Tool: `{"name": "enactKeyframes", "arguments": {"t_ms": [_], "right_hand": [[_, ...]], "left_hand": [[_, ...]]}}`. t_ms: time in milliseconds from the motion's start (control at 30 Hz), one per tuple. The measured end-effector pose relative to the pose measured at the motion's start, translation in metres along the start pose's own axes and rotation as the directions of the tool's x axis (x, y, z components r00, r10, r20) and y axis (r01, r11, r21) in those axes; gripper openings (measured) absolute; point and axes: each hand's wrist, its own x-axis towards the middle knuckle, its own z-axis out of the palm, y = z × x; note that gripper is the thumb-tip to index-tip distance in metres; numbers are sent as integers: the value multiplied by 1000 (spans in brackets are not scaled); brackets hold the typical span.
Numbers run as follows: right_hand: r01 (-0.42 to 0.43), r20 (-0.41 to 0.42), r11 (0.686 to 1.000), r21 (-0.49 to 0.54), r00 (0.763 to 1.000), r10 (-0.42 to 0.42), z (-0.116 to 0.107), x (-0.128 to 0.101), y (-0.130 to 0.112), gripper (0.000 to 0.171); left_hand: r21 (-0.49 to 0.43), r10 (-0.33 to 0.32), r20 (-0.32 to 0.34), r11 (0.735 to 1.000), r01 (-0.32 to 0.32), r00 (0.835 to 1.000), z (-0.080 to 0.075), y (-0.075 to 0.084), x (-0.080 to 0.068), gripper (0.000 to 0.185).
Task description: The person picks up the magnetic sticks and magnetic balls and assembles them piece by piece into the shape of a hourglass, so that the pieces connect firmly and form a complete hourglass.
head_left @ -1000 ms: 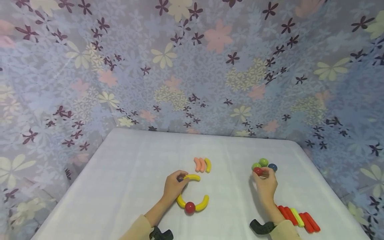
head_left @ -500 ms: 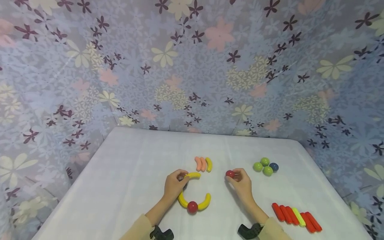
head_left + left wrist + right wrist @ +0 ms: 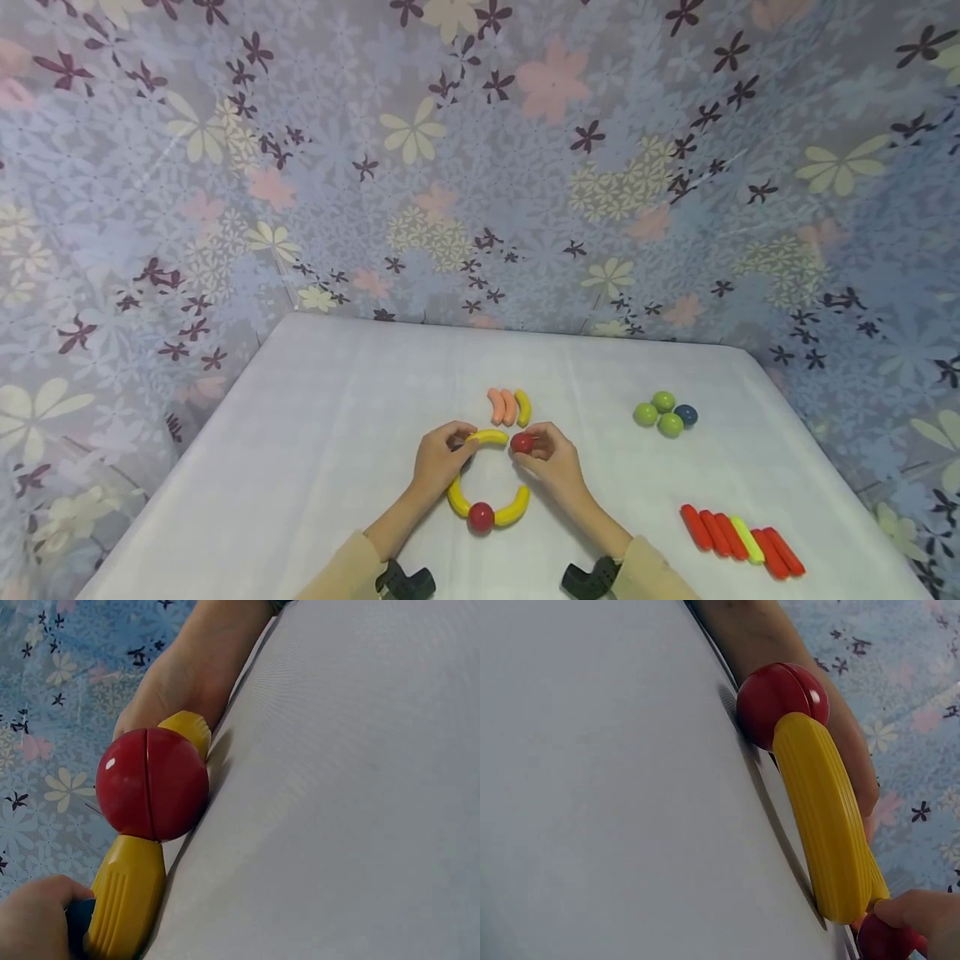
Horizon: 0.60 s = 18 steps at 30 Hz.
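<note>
My left hand (image 3: 437, 462) grips a dark blue ball (image 3: 80, 924), largely hidden by the fingers, at the left of a ring of toy connector pieces. From it a curved yellow stick (image 3: 492, 437) reaches right along the far side. A second curved yellow stick (image 3: 457, 502) runs down to a red ball (image 3: 481, 518) at the near side. On that ball's other side a third yellow stick (image 3: 513, 507) curves up to a free end. My right hand (image 3: 558, 467) pinches another red ball (image 3: 521, 442), right by the far stick's free end.
Beyond the ring lie two pink curved sticks (image 3: 502, 407) beside a yellow curved stick (image 3: 523, 407). Several green balls (image 3: 671, 425) and a blue ball (image 3: 686, 415) sit at the right. Nearer, red straight sticks (image 3: 723, 533) line up with one yellow-green stick (image 3: 747, 540).
My right hand has carried its red ball left, from the ball cluster to the far yellow stick's end. The left hand keeps its hold in nearly the same place.
</note>
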Motion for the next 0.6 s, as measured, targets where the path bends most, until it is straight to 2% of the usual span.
{"name": "enactKeyframes", "arguments": {"t_ms": [167, 367, 467, 600], "right_hand": [[-6, 42, 999, -33, 999, 7, 0, 0, 2, 40], [0, 67, 996, -90, 998, 6, -1, -1, 1, 42], [5, 31, 995, -104, 1000, -2, -3, -4, 1, 42], [-12, -78, 990, -141, 997, 1, -7, -14, 0, 37]], "left_hand": [[-21, 28, 37, 999, -27, 999, 0, -2, 1, 17], [-2, 28, 43, 1000, -28, 999, 0, -3, 1, 18], [12, 25, 43, 1000, -25, 999, 0, -1, 0, 19], [19, 26, 47, 999, -27, 999, 0, 1, 0, 19]]}}
